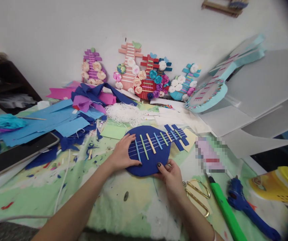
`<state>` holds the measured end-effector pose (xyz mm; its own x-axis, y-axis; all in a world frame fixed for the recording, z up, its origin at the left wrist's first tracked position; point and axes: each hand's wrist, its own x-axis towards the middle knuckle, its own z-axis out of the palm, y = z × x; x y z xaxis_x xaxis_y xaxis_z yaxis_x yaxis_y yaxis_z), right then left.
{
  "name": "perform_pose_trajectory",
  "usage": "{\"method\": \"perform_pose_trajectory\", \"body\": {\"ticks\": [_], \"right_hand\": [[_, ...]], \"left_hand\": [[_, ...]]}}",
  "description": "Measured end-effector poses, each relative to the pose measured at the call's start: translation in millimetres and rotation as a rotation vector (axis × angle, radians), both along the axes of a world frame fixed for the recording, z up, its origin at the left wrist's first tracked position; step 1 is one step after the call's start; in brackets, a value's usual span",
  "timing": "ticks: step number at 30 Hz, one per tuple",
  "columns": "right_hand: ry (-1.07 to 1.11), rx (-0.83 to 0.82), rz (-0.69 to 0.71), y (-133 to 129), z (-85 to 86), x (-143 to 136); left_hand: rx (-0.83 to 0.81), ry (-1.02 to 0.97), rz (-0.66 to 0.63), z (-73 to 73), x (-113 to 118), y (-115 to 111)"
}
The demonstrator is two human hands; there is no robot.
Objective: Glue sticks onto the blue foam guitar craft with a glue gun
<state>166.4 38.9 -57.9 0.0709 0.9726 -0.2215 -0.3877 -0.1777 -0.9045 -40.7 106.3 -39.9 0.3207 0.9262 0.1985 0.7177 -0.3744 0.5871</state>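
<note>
- Blue toy guitar (160, 157) is front & ctr at the table, round end to L, neck to R; can't tell if its underside rests on the cloth.
- White strings run lengthwise; lt blue, green & tan strips lie across them.
- L hand (123, 152) holds the round end, thumb & fingers spread apart on its face.
- R hand (170, 172) pinches the lower edge, thumb on top, other fingers partly hidden under it.
- Green card (112, 131) sits just behind the round end; yellow card (189, 140) by the neck.
- Gold-handled scissors (207, 194) near R wrist; then green tool (225, 206), blue glue gun (249, 211) & yellow tub (279, 187) farther R.
- Heap of white string (123, 113) behind the guitar.
- Far L: phone (20, 155), blue sheets (40, 122), crumpled turquoise paper (9, 121).
- Stained green cloth (116, 207) under it all, w/ small scraps scattered, mostly on L.
- In back, purple guitar (93, 67), pink guitar (128, 78), red guitar (147, 90) etc. stand by the wall (58, 33), w/ paper flowers; bigger pale-blue guitar (223, 97) leans at R.
</note>
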Motion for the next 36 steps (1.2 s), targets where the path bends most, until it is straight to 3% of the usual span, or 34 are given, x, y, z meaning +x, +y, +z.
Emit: {"method": "perform_pose_trajectory", "body": {"ticks": [36], "right_hand": [[0.008, 0.000, -0.010, 0.2, 2.7, 0.5]], "left_hand": [[-0.030, 0.062, -0.079, -2.7, -5.0, 4.6]]}}
